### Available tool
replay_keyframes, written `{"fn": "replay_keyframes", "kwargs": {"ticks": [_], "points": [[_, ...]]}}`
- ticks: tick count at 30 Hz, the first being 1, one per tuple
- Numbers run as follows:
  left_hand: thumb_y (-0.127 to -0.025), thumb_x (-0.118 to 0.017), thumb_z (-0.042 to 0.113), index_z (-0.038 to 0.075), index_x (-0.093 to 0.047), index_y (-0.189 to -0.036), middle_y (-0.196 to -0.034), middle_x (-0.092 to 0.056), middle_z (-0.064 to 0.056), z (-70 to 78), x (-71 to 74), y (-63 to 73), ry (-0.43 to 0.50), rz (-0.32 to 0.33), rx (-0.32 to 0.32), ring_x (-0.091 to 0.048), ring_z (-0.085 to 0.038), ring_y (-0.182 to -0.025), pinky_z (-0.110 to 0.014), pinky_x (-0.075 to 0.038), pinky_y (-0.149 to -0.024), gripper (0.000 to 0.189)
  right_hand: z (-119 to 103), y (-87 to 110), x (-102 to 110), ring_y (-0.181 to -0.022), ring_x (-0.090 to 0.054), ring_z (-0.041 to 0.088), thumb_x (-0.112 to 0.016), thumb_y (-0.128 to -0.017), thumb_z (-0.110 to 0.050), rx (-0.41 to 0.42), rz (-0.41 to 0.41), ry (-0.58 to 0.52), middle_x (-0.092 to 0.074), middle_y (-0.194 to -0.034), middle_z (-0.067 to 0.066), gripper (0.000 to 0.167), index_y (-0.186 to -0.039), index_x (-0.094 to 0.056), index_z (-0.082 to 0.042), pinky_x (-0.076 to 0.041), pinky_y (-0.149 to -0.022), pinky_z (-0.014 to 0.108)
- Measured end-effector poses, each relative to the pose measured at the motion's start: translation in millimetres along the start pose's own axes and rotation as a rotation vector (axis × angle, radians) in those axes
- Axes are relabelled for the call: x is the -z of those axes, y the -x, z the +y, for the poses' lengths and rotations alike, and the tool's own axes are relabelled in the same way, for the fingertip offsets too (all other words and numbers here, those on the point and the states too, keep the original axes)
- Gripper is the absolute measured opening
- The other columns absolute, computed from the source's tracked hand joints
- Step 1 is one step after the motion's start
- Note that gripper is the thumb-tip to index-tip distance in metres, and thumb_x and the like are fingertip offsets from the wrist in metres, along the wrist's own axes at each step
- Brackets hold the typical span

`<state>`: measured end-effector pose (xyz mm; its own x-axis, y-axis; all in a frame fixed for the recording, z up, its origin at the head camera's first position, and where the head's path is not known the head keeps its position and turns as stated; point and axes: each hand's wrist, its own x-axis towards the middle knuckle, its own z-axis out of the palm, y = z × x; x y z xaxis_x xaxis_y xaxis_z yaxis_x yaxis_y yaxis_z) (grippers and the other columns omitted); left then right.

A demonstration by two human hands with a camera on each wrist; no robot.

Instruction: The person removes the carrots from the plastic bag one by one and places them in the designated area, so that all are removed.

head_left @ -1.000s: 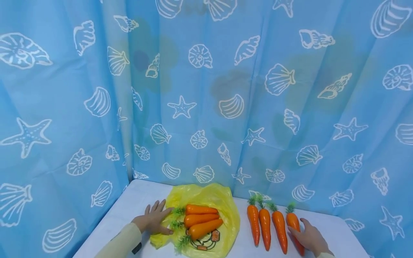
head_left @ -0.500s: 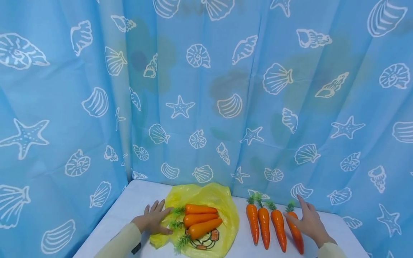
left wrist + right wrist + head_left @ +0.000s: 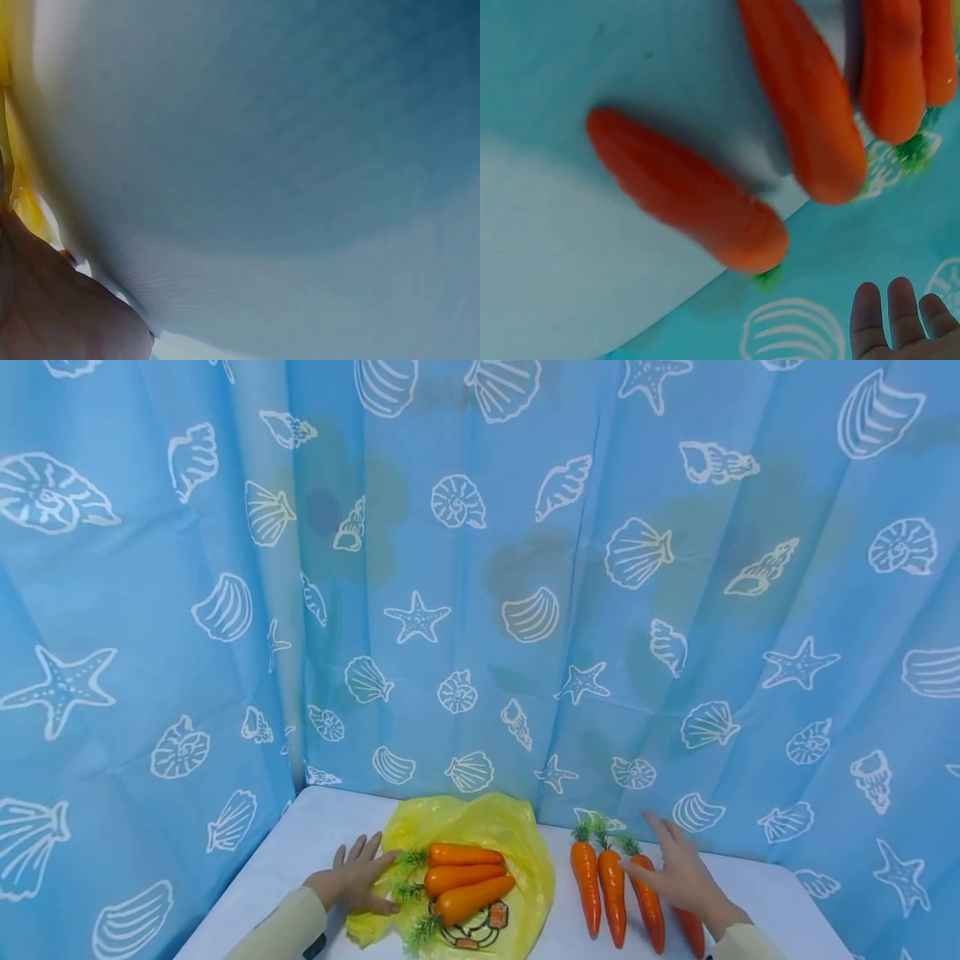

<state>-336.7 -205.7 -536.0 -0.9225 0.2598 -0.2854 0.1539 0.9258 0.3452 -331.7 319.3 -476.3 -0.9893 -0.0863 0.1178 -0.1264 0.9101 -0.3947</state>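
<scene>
My left hand (image 3: 356,878) rests with spread fingers at the left edge of a flattened yellow plastic bag (image 3: 531,893), close to the leafy tops of three carrots lying on it. The lowest of these is a thick orange carrot (image 3: 474,900). At the right, several more carrots lie in a row, tips toward me. My right hand (image 3: 684,875) is over the two rightmost, holding nothing, fingers straight. It hides the upper part of the rightmost carrot (image 3: 692,931); its thumb overlaps the neighbouring carrot (image 3: 648,906). In the right wrist view, that rightmost carrot (image 3: 686,191) lies apart from the fingertips (image 3: 867,296).
The white table (image 3: 333,806) meets a blue curtain (image 3: 480,610) with white shell prints along its back and left edges. A small dark object (image 3: 315,947) is by the left sleeve. The left wrist view shows mostly pale cloth (image 3: 262,187).
My right hand, earlier with its thumb on the rightmost carrot, has lifted off and moved left above the row, fingers straightened. My left hand stays at the bag's edge.
</scene>
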Motion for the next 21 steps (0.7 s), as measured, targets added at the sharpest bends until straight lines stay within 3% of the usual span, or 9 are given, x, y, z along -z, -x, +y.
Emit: {"fn": "replay_keyframes", "kwargs": {"ticks": [9, 21], "points": [[-0.067, -0.07, 0.077, 0.028, -0.04, -0.151, -0.165, -0.014, -0.018, -0.3, 1.1, -0.3, 0.003, -0.023, 0.03, -0.006, -0.047, -0.151, -0.07, 0.001, -0.117, 0.101, -26.6, 2.5, -8.9, -0.132, -0.037, 0.053, -0.069, -0.076, -0.071, 0.082, -0.01, 0.027, -0.031, -0.153, 0.027, 0.104, -0.154, -0.032, -0.012, -0.038, -0.097, 0.075], [-0.07, -0.072, 0.073, 0.027, -0.042, -0.149, -0.165, -0.015, -0.018, -2.5, -0.6, -2.1, -0.013, -0.003, 0.009, -0.008, -0.047, -0.15, -0.069, -0.001, -0.117, 0.097, -63.5, 1.5, -24.4, -0.137, -0.038, 0.045, -0.069, -0.07, -0.077, 0.113, -0.074, 0.014, -0.032, -0.157, 0.018, 0.104, -0.153, -0.036, -0.023, -0.04, -0.098, 0.073]]}}
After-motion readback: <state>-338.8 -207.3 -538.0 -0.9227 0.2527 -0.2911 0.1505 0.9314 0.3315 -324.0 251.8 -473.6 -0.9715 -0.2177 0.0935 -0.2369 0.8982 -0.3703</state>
